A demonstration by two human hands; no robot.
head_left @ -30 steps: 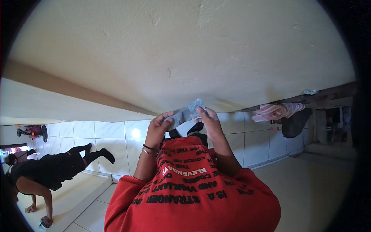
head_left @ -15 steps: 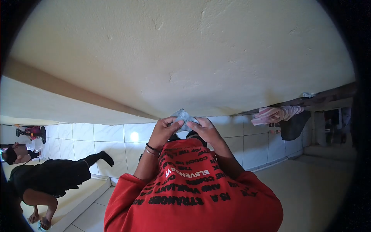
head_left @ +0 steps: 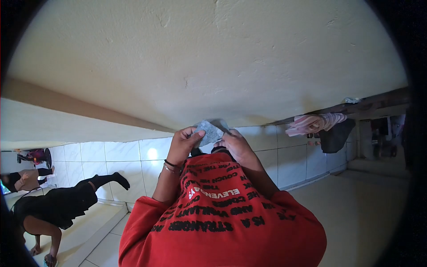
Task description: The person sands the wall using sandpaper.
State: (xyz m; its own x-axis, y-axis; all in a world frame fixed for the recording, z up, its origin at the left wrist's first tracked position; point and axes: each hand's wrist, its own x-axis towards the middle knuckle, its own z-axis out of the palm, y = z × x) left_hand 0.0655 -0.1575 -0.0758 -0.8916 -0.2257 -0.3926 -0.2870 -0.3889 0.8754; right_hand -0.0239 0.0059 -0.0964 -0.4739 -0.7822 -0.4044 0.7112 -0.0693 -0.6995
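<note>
A grey, speckled cloth-like piece (head_left: 211,134) is held between my two hands, in front of the red shirt (head_left: 222,222) and close to the pale wall (head_left: 213,66). My left hand (head_left: 181,144) grips its left side, thumb on top, with a dark band and a bracelet at the wrist. On the right side, my right hand (head_left: 238,144) pinches the piece's edge. Part of the piece hangs behind and shows a smoother, darker grey face.
A person in black (head_left: 58,202) bends over a pale ledge at the left, another person (head_left: 26,180) beyond. Striped cloth (head_left: 316,123) and dark cloth (head_left: 336,138) hang at the right. White tiles (head_left: 122,153) cover the floor.
My hands have moved slightly apart, and the grey piece has gone from bunched to more spread out between them. The person in black has shifted slightly, and the person beyond has changed posture.
</note>
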